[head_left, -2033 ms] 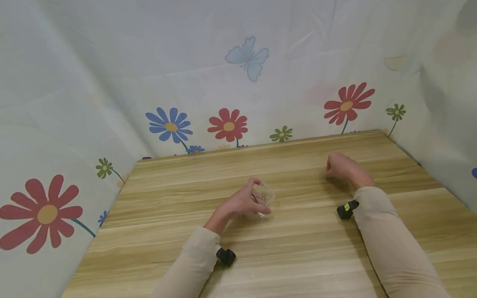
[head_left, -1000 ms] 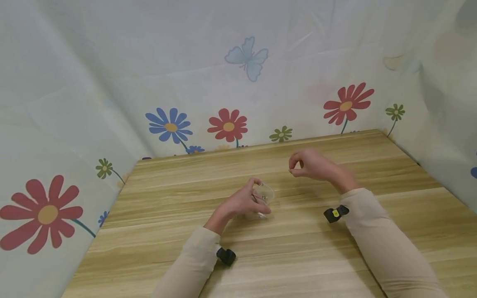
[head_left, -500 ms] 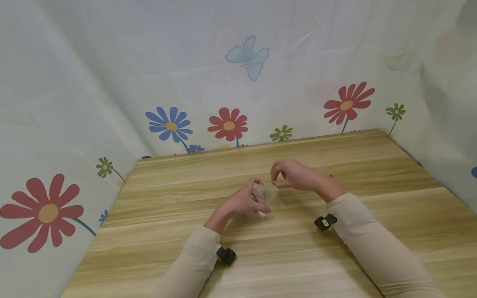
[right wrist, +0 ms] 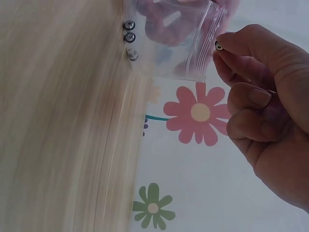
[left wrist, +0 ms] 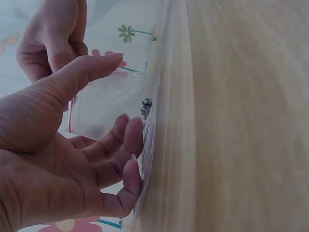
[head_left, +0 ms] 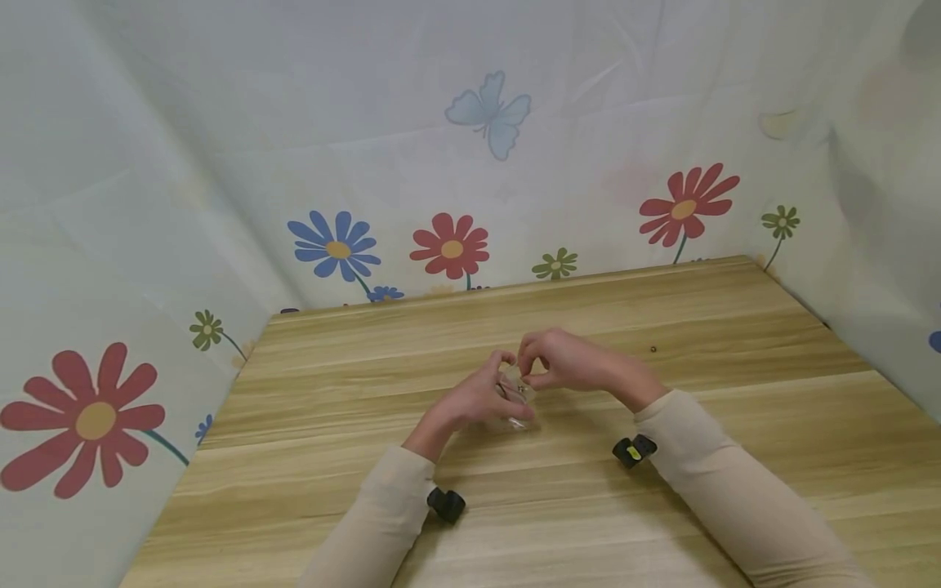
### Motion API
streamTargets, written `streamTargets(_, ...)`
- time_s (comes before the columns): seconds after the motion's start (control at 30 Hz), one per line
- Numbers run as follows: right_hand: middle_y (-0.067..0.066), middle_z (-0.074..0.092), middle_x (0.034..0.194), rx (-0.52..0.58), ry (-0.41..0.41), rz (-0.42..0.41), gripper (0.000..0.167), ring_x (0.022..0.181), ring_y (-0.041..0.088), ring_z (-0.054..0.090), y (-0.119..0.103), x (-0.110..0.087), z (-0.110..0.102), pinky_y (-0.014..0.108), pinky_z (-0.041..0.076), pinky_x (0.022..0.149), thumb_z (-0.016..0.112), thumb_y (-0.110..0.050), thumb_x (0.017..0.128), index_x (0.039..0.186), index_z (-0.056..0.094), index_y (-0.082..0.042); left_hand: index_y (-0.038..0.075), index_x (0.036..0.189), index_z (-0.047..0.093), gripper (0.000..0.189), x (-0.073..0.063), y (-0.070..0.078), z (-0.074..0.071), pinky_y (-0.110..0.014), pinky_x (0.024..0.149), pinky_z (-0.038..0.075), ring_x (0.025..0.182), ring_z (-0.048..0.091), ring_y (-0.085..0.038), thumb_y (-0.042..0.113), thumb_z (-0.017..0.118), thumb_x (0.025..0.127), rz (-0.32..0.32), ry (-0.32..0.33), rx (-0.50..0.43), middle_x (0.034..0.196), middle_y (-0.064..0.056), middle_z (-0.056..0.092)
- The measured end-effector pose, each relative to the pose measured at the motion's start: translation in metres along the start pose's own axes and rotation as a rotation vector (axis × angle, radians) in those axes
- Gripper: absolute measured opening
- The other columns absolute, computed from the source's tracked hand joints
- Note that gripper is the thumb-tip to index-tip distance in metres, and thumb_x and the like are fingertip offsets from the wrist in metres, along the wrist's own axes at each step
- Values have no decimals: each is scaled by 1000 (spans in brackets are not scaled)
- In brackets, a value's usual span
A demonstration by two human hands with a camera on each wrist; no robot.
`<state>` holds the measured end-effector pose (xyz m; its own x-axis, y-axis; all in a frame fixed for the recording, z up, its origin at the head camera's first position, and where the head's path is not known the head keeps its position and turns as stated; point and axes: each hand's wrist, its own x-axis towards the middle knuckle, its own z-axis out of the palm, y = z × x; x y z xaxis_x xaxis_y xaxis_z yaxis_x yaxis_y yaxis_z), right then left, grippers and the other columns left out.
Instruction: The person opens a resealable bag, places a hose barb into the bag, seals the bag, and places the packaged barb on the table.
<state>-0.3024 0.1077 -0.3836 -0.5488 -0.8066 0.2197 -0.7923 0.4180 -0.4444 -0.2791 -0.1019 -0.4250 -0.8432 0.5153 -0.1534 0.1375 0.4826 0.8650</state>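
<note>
At two o'clock from the left hand (head_left: 474,398) gripping a clear polybag (left wrist: 111,101), the right hand (head_left: 577,359) is pinching a round metal piece (right wrist: 218,46), ideally steadily.

Beige sleeves (head_left: 735,490) carry black wrist cameras (head_left: 446,505), one apparently yellow-labelled.

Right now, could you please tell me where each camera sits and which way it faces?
Head: on the head, facing forward and down at the table; left hand, right hand and sleeves show.
Left wrist: on that wrist, facing the clear bag; both hands show.
Right wrist: on that wrist, facing the bag; right hand shows, left hand through plastic.
Wrist views share the bag and flowered backdrop.
</note>
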Motion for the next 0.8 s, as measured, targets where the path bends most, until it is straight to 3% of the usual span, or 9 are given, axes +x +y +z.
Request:
streamTargets(0.37,-3,63,94,-4,-59,16,5,82,8,56,-5,1,1,26,49,72,72,-5,88,87,74,-9,11,140,28,82,0,2,0,-31,80,45,82,61,-17,19,85,81,10,-13,-7,94,-5,66)
streamTargets(0.8,-2,65,93,11,-46,-11,4,80,12,57,-4,0,1,26,48,68,71,-4,87,89,75,-5,13,138,29,81,1,0,0,-31,78,45,81,60,-18,20,85,81,-2,-11,3,91,-5,67)
